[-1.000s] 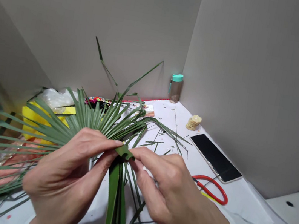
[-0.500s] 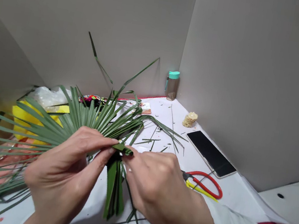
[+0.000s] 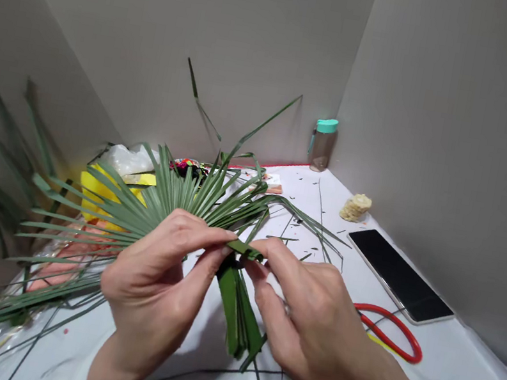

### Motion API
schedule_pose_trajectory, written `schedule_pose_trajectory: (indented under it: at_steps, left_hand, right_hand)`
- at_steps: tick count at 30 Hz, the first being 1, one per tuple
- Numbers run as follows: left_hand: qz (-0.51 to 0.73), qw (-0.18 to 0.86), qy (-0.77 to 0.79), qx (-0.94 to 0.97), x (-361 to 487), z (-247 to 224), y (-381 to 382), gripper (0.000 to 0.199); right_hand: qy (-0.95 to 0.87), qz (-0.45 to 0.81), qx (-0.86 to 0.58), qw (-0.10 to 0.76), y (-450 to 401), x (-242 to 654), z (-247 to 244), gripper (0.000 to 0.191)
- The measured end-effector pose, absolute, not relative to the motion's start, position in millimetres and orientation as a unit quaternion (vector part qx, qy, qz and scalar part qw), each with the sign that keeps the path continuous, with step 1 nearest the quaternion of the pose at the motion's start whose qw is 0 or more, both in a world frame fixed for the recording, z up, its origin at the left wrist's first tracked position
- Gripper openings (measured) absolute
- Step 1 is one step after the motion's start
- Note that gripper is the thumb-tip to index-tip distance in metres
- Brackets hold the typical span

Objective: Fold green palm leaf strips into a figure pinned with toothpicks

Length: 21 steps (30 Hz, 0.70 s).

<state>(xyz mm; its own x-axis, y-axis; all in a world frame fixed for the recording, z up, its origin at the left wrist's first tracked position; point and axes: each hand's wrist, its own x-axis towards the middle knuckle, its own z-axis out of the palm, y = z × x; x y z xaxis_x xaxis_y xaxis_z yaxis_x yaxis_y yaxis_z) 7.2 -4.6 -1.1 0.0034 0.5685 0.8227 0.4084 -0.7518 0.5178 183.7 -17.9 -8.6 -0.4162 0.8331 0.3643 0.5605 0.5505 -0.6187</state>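
My left hand (image 3: 164, 285) pinches a folded green palm leaf strip (image 3: 243, 250) between thumb and fingertips. At the strip's rolled right end, my right hand (image 3: 306, 309) has its index finger and thumb closed around it. Below hangs a bundle of folded leaf strips (image 3: 239, 317), fanning down toward the table; how it joins the piece in my fingers is hidden. Behind my left hand spreads a large palm leaf (image 3: 174, 196) with many narrow blades. Red-handled scissors (image 3: 415, 353) lie beyond my right hand, their blades hidden behind it.
A phone (image 3: 399, 276) lies at the right, near a stack of pale, bumpy pieces (image 3: 355, 207). A bottle with a teal lid (image 3: 323, 146) stands in the back corner. Yellow material (image 3: 100, 193) and a clear plastic bag (image 3: 127, 160) lie at the left. Leaf scraps litter the white tabletop (image 3: 336, 188).
The view has swung left, so everything sits further right. My right hand's fingers have shifted on the strip's rolled end, showing more of it; my left hand keeps its pinch.
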Motion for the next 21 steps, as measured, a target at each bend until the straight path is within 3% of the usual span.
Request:
schedule_pose_trajectory:
  at_steps: [4,6,9,11,12,16,19,21]
  left_hand:
    - [0.628,0.022,0.292,0.721,7.9,-1.0,-4.1,0.041]
    - [0.626,0.005,0.278,0.728,6.5,1.8,-4.7,0.040]
    - [0.618,-0.016,0.258,0.742,3.5,7.7,-6.5,0.036]
    - [0.615,-0.023,0.261,0.743,2.6,11.0,-8.3,0.033]
    - [0.613,-0.026,0.260,0.746,2.5,12.2,-9.5,0.033]
    - [0.625,-0.031,0.285,0.726,3.1,15.3,-17.3,0.019]
    - [0.569,-0.019,0.327,0.754,3.3,18.4,-25.0,0.008]
    - [0.639,-0.067,0.310,0.701,5.5,21.1,-28.4,0.017]
  right_hand:
    - [-0.796,0.274,-0.397,0.364,-18.5,183.2,-2.5,0.023]
    - [-0.758,0.377,-0.362,0.391,-13.8,182.7,2.3,0.021]
    - [-0.651,0.608,-0.279,0.358,-6.5,183.6,7.9,0.027]
    - [-0.623,0.664,-0.248,0.332,-5.8,185.8,9.6,0.030]
    - [-0.659,0.619,-0.257,0.342,-7.3,187.1,9.6,0.027]
    - [-0.830,0.223,-0.308,0.408,-20.9,189.9,3.0,0.023]
    - [-0.868,0.081,-0.287,0.398,-32.4,187.3,-3.4,0.032]
    - [-0.866,0.023,-0.300,0.398,-38.6,185.1,-5.0,0.033]
